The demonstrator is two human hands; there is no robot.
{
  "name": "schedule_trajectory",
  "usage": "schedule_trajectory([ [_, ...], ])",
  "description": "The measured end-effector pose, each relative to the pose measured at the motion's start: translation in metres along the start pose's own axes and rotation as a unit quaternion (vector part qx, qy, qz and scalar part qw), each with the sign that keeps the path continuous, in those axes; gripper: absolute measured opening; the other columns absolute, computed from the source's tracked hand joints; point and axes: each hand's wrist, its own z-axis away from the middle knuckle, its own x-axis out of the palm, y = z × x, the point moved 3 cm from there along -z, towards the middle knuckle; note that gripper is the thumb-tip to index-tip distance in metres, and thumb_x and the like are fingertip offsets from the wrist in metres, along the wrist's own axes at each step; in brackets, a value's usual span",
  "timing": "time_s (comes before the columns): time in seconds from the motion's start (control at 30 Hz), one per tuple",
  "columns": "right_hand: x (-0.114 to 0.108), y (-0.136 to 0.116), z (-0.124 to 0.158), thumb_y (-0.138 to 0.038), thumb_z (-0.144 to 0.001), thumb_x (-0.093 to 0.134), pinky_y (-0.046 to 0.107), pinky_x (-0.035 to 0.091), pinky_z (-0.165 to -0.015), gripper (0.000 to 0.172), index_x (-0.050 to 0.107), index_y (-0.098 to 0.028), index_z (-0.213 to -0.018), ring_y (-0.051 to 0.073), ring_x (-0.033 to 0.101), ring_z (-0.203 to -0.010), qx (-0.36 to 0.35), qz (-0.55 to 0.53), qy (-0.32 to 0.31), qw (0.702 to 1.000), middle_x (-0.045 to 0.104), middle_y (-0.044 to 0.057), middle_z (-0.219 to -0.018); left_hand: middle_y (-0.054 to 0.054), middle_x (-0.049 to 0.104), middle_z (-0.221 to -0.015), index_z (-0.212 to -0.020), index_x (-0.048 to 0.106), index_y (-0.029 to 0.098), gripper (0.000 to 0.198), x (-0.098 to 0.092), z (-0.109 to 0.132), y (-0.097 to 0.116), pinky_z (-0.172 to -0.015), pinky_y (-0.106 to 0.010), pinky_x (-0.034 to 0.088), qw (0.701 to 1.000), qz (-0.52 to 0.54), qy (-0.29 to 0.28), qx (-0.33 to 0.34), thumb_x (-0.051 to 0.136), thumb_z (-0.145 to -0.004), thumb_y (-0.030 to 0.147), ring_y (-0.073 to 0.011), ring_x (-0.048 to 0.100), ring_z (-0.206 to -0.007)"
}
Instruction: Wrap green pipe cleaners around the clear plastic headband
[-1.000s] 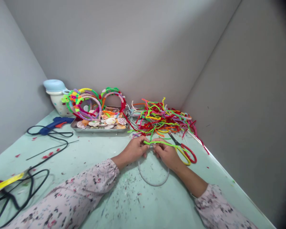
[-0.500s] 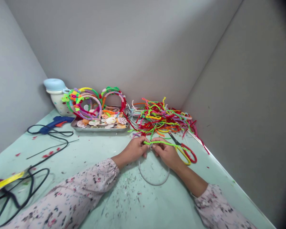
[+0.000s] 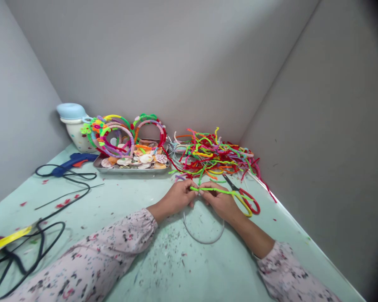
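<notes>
My left hand (image 3: pixel 178 196) and my right hand (image 3: pixel 219 200) meet at the table's middle, fingers pinched on a bright green pipe cleaner (image 3: pixel 214 190) and the tip of a thin grey bare headband (image 3: pixel 204 235). The headband's arc curves back toward me between my wrists. The pipe cleaner's free end runs right over the red-and-yellow scissors (image 3: pixel 245 200). Just behind my hands lies a tangled pile of coloured pipe cleaners (image 3: pixel 214 156).
A metal tray (image 3: pixel 130 169) of seashells holds wrapped headbands (image 3: pixel 126 133) at the back. A white jar with a blue lid (image 3: pixel 73 123) stands in the left corner. A blue glue gun (image 3: pixel 72 161) with black cable (image 3: pixel 50 214) lies left. Grey walls close in behind and right.
Nothing much has moved; my fingers shifted slightly on the green pipe cleaner at the headband's tip.
</notes>
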Motion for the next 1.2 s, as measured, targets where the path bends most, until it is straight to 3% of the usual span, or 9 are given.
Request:
schedule_trajectory([
  [0.4,-0.0008,0.0020,0.0001,-0.034,-0.081,0.057,0.024,0.036,-0.051,0.016,0.062,-0.020,-0.088,0.013,0.048,-0.053,0.029,-0.015,-0.002,0.999,0.051,-0.004,-0.057,0.004,0.054,-0.053,-0.084,0.056,0.015,0.014,-0.0013,0.0028,0.0084,-0.050,-0.019,0.038,1.000,0.012,-0.004,0.001,0.053,-0.079,0.028,-0.0089,0.052,-0.047],
  [1.2,-0.0011,-0.0006,0.0012,-0.033,-0.080,0.056,0.025,0.039,-0.055,0.014,0.059,-0.020,-0.086,0.012,0.050,-0.056,0.032,-0.031,-0.006,0.999,0.055,-0.003,-0.066,0.004,0.054,-0.059,-0.080,0.055,0.015,0.014,0.0006,0.0027,0.0091,-0.047,-0.019,0.038,1.000,0.025,-0.011,-0.004,0.053,-0.078,0.029,-0.0082,0.052,-0.046],
])
